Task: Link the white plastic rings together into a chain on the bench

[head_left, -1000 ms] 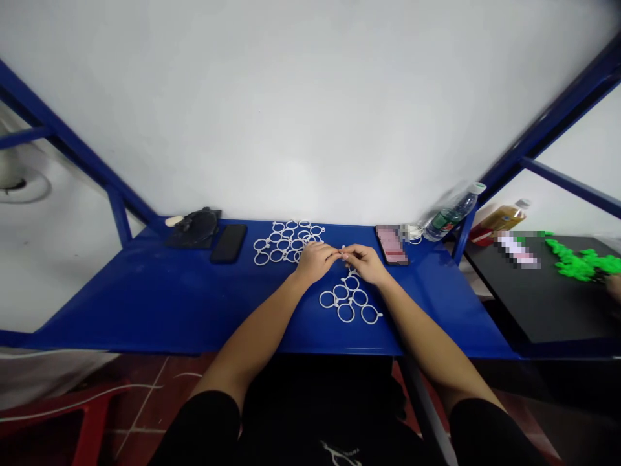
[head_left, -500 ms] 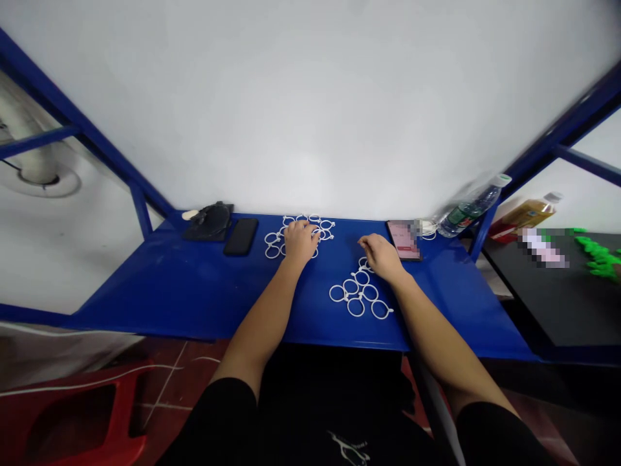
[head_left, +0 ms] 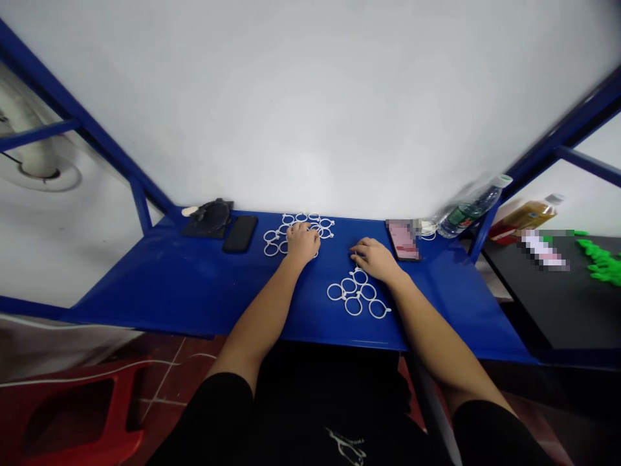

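Observation:
White curtain rings or similar plastic rings with small eyelets lie flat in two groups on the blue tabletop (head_left: 213, 285). My left hand (head_left: 301, 243) rests palm down over the farther group of rings (head_left: 301, 214), fingers bent and slightly apart, covering some of them. At the far end of the nearer group of rings (head_left: 354, 315) is my right hand (head_left: 376, 257). Its fingers are loosely spread and touch down around the topmost ring, which is mostly hidden beneath them. Neither hand lifts anything.
A black phone (head_left: 240, 234) and a dark crumpled item (head_left: 211, 219) lie to the left. Toward the right are a phone with a lit screen (head_left: 405, 243), a white cable (head_left: 427, 228) and a leaning water bottle (head_left: 473, 208). Blue frame bars (head_left: 140, 204) flank both sides.
My right hand has moved slightly left and its fingers have spread out over the topmost ring of the nearer group. My left hand stays nearly where it was.

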Demonstrator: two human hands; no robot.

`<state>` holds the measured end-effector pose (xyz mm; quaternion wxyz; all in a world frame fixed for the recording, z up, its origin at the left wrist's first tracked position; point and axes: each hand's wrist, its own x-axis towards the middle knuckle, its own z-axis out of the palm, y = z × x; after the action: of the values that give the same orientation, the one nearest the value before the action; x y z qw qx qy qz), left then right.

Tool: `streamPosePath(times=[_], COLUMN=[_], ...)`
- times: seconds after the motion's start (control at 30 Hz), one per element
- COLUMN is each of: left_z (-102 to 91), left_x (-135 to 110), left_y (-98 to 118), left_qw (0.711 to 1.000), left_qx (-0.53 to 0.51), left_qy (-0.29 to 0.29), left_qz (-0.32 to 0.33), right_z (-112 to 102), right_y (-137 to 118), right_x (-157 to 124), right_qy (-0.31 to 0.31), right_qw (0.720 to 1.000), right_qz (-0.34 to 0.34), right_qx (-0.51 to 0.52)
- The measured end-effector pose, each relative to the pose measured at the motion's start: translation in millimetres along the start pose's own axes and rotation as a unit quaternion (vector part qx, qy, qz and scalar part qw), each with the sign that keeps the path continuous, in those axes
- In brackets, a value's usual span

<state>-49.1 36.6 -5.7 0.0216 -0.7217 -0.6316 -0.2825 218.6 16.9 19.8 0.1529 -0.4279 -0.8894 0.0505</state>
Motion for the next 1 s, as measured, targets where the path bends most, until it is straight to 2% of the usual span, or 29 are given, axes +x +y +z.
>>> streamPosePath(times=[0.2,0.43,0.53,0.67,0.73,0.87,0.93,1.0], left_z=[-0.6,-1.0,-8.4,-20.0,-23.4,-24.8,-24.3,-23.5], left_x=[-2,-2,-1,-2,-4,-11,-14,-16], left_y=[2,2,11,34,46,62,65,64], left_qw=[1.0,0.999,1.0,0.993,0.98,0.93,0.919,0.92], left_qx=[0.022,0.011,-0.014,-0.111,-0.191,-0.341,-0.365,-0.354], left_qy=[-0.021,-0.034,0.001,0.036,0.016,-0.06,-0.068,-0.055], left_qz=[0.004,-0.005,-0.002,0.025,0.058,0.119,0.133,0.157], right_z=[0,2,-1,-3,-3,-3,-3,-4], right_y=[1,4,-1,-13,-19,-24,-24,-22], right_x=[0,0,-1,-2,-3,-4,-5,-5], right_qy=[-0.025,-0.003,0.042,0.142,0.185,0.236,0.244,0.253], right_qw=[0.999,1.0,0.998,0.984,0.974,0.96,0.957,0.954], right_qz=[0.003,0.005,-0.007,-0.037,-0.056,-0.079,-0.084,-0.087], right_qx=[0.031,0.028,0.044,0.1,0.119,0.131,0.132,0.135])
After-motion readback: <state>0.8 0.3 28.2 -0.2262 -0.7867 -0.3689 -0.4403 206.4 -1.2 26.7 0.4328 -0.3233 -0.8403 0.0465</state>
